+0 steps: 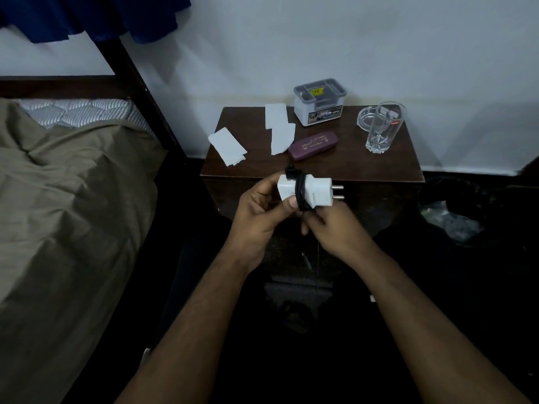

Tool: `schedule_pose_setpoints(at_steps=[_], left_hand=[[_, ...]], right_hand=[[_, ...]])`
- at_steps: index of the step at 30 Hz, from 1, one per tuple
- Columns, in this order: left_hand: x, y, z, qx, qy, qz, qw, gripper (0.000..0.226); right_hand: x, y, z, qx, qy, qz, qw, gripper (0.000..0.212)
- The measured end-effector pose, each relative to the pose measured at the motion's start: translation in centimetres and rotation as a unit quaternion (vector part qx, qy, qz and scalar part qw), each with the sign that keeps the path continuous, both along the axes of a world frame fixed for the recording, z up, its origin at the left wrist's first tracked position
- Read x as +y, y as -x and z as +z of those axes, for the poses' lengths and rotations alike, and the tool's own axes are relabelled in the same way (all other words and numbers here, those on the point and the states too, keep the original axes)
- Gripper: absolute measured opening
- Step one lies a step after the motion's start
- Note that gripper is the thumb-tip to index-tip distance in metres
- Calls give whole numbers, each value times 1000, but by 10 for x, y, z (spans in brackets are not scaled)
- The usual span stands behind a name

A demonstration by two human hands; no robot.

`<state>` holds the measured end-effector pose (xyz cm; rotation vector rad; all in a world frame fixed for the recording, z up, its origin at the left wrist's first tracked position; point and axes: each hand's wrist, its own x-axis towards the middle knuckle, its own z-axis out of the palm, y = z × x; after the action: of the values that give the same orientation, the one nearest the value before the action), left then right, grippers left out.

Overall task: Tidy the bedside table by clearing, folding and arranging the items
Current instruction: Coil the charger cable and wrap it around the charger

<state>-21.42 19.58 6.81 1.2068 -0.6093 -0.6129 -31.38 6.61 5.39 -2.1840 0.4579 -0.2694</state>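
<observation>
"OPEL" printed on label of grey-lidded plastic box (pixel 319 102), at 12 o'clock on bedside table (pixel 350 161). Gold lettering on maroon case (pixel 313 146) and red mark on drinking glass (pixel 384 128), at 2 o'clock, too blurred to read.

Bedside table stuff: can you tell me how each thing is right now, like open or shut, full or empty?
Charger: held in both hands, black cable wound round it.
Left hand: gripping charger.
Right hand: gripping charger.
Glass: upright, empty.
Ashtray: looks empty.
Spectacle case: shut, lying flat.
Plastic box: lid on.
Paper tissues: lying loose, partly folded.
</observation>
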Motion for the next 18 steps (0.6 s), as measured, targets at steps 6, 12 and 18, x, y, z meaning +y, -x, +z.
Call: schedule_pose_setpoints(at_steps=[6,12,18], left_hand=[[4,-21,-16,-52,-75,160,983,35],[8,-38,-27,-132,-160,208,956,38],[4,-32,-25,-223,-193,87,952,33]], right_hand=[[27,-2,5,65,183,119,974,21],[15,6,17,-88,219,16,972,22],[-3,6,15,-179,292,-44,939,23]])
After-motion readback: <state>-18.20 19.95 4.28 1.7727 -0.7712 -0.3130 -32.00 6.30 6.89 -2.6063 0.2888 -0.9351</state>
